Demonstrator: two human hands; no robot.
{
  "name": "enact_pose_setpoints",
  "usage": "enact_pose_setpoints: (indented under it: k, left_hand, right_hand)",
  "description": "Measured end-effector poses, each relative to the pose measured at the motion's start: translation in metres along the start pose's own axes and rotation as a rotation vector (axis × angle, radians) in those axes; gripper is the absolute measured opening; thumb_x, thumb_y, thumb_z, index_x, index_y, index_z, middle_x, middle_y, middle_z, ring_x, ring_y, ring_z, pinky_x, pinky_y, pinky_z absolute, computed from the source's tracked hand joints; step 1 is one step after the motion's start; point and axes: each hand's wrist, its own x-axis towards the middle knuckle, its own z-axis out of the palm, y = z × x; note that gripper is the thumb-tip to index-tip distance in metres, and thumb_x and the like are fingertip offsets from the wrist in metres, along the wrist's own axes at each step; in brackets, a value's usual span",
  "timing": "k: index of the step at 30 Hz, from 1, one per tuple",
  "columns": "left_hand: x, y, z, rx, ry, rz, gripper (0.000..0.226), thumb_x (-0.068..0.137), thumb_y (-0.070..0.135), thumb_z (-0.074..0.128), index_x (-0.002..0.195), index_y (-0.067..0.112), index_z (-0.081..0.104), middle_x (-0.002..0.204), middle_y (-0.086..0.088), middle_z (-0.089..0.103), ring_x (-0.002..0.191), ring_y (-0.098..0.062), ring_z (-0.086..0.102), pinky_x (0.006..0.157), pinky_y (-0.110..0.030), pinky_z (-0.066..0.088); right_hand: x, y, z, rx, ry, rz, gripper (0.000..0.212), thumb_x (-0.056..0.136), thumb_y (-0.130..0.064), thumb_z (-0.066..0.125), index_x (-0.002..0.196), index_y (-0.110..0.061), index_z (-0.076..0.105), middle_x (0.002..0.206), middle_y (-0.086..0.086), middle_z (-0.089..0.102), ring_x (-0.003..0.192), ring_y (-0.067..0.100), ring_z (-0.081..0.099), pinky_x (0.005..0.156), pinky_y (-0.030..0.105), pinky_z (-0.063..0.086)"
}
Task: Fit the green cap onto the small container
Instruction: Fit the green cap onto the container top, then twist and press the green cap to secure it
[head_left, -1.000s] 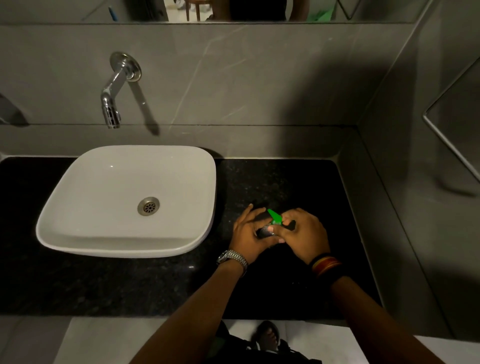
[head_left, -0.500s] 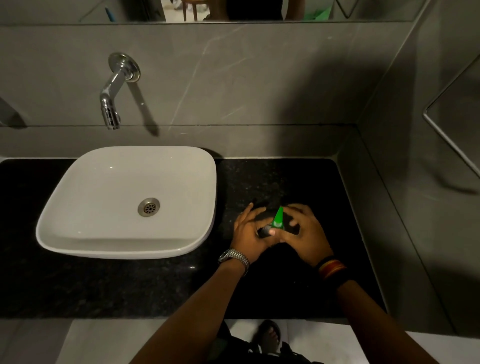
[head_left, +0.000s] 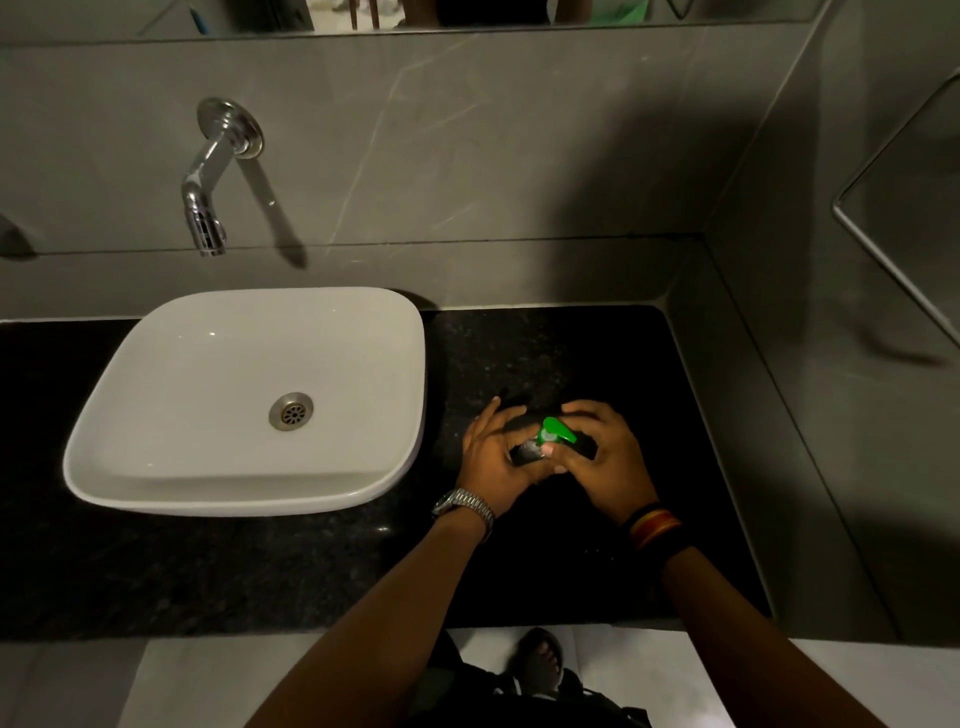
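A small dark container (head_left: 525, 450) is held low over the black counter, right of the basin. My left hand (head_left: 493, 457), with a metal watch on its wrist, wraps around its left side. The green cap (head_left: 557, 431) sits at the container's top, its pointed end aimed to the right. My right hand (head_left: 605, 462), with striped bands on the wrist, pinches the cap between thumb and fingers. Most of the container is hidden by my fingers, so I cannot tell how far the cap is seated.
A white basin (head_left: 156, 467) stands on the black stone counter (head_left: 260, 571) to the left, under a chrome wall tap (head_left: 208, 197). Grey tiled walls close the back and right side. The counter's front edge runs just below my forearms.
The green cap has turned in my right hand: its pointed end went from up-left, to straight up, to pointing right. Both hands stayed in about the same spot.
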Motion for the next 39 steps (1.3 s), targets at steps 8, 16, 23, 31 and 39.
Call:
enact_pose_setpoints:
  k: [8,16,23,31,39]
  left_hand:
    - [0.001,-0.002,0.000,0.013,0.015,0.026,0.055,0.069,0.054,0.077,0.120,0.035,0.071,0.143,0.004,0.057,0.149,-0.020,0.027,0.121,-0.048,0.023]
    - [0.001,-0.002,-0.001,0.019,-0.001,0.020,0.053,0.069,0.050,0.083,0.117,0.029,0.074,0.143,0.003,0.057,0.149,-0.017,0.026,0.121,-0.041,0.021]
    - [0.000,-0.001,-0.001,0.044,0.002,0.004,0.054,0.068,0.056,0.083,0.116,0.033,0.074,0.143,0.007,0.056,0.149,-0.016,0.025,0.122,-0.039,0.017]
    - [-0.001,-0.002,0.001,0.004,0.012,-0.005,0.062,0.065,0.059,0.080,0.121,0.033,0.071,0.143,0.006,0.056,0.149,-0.017,0.024,0.123,-0.044,0.018]
    - [-0.002,-0.001,0.003,-0.019,0.028,-0.014,0.062,0.064,0.060,0.079,0.120,0.035,0.072,0.141,0.005,0.058,0.149,-0.019,0.025,0.122,-0.045,0.018]
  right_hand:
    - [-0.003,0.001,0.007,-0.039,0.052,0.070,0.050,0.061,-0.034,0.089,0.105,-0.023,0.069,0.120,0.000,0.057,0.113,0.015,0.055,0.100,0.036,0.048]
    - [0.006,-0.007,0.006,-0.077,0.026,0.045,0.041,0.061,-0.040,0.088,0.089,-0.018,0.068,0.115,-0.004,0.061,0.110,0.016,0.056,0.097,0.035,0.048]
    - [0.000,-0.002,-0.001,-0.003,-0.067,-0.041,0.034,0.080,-0.027,0.076,0.113,-0.023,0.072,0.139,-0.005,0.054,0.129,0.016,0.050,0.110,0.034,0.039]
    - [0.005,-0.009,0.003,-0.027,-0.029,0.120,0.052,0.068,-0.043,0.084,0.111,-0.018,0.068,0.125,-0.001,0.054,0.115,0.013,0.054,0.102,0.036,0.048]
    - [0.005,-0.009,0.003,0.062,0.049,0.171,0.035,0.062,-0.030,0.089,0.085,-0.012,0.070,0.111,0.002,0.061,0.105,0.017,0.062,0.095,0.036,0.051]
